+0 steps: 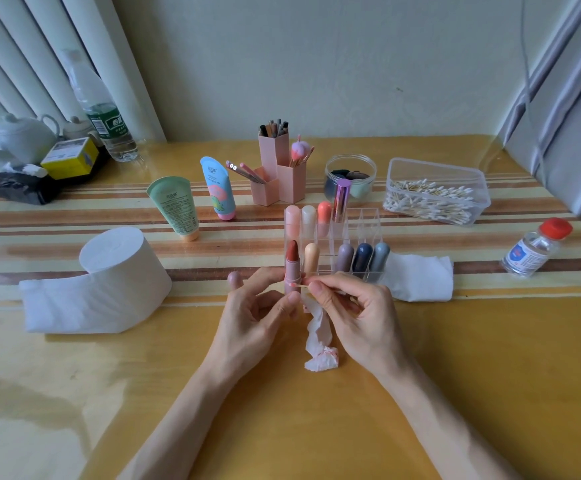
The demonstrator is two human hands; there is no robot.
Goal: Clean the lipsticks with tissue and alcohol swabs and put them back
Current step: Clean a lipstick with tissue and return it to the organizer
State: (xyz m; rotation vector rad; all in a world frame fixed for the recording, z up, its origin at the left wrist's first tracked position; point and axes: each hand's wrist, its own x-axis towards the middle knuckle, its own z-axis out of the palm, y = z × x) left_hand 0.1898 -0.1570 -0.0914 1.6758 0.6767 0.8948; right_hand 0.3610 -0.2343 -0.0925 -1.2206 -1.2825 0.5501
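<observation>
My left hand (pixel 258 306) grips an uncapped pink lipstick (pixel 292 268) upright, its brick-red bullet pointing up. My right hand (pixel 348 306) pinches a cotton swab (pixel 298 285) whose tip touches the tube's collar. A crumpled, red-stained tissue (pixel 320 344) hangs below my right hand's fingers. Just behind stands the clear acrylic lipstick organizer (pixel 361 230) with several capped lipsticks in its slots. A toilet paper roll (pixel 119 268) lies at the left. An alcohol bottle (pixel 535 249) with a red cap stands at the right, and a clear box of cotton swabs (pixel 434 192) sits behind it.
A folded tissue (pixel 420 277) lies right of the organizer. Two cream tubes (pixel 178 206), pink brush holders (pixel 278 174) and a clear jar (pixel 351 174) stand behind. A teapot, water bottle and boxes crowd the back left corner. A chair back is at the right edge.
</observation>
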